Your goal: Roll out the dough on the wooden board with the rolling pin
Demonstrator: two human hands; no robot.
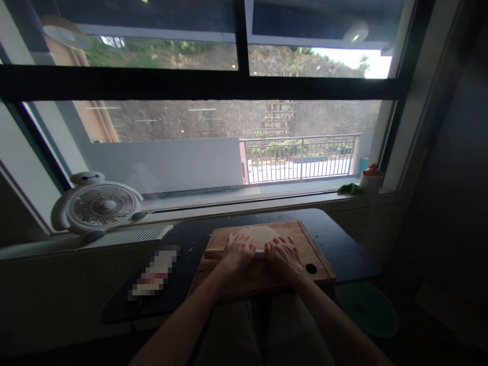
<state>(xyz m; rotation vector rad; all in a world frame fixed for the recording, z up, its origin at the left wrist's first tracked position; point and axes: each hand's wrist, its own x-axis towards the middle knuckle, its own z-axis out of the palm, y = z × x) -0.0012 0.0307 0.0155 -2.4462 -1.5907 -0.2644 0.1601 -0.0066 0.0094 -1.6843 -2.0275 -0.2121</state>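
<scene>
A wooden cutting board lies on the dark table, with a round dark hole in its right side. On it is a pale, flattened sheet of dough. A rolling pin lies crosswise at the dough's near part; its left end and a short stretch between my hands show. My left hand is closed over the pin left of centre, fingers pointing away from me. My right hand closes over it on the right, hiding that end.
The dark table stands against a window sill. A blurred-out flat item lies at its left. A white fan stands at the left, a bottle with an orange top and a green cloth on the sill. A green stool-like round sits lower right.
</scene>
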